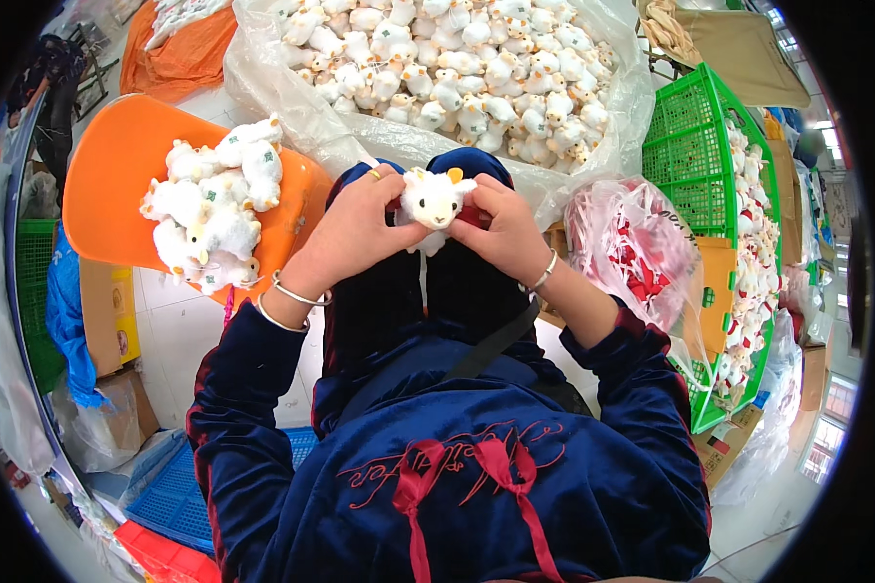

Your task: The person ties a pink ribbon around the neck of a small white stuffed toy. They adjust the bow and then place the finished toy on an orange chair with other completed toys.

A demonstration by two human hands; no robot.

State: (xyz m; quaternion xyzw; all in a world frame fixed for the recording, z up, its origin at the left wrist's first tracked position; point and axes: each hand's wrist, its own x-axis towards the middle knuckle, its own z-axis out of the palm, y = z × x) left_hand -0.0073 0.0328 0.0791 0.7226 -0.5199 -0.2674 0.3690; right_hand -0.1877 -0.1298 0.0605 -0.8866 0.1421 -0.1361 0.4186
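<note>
Between my two hands, over my knees, is a small white plush sheep [432,201] with dark eyes and an orange tuft or horn on top. My left hand [362,222] grips its left side, thumb pressed under the head. On the other side my right hand [502,222] pinches it near the ear, and a bit of red shows by those fingers. The toy's face points toward me; most of its body is hidden behind the head and my hands.
An orange chair [117,185] at left carries a pile of white plush toys [214,199]. Ahead lies a big clear plastic bag [262,73] full of similar toys. To the right are a bag of red and white ribbons [637,253] and a green crate [685,146] holding more toys.
</note>
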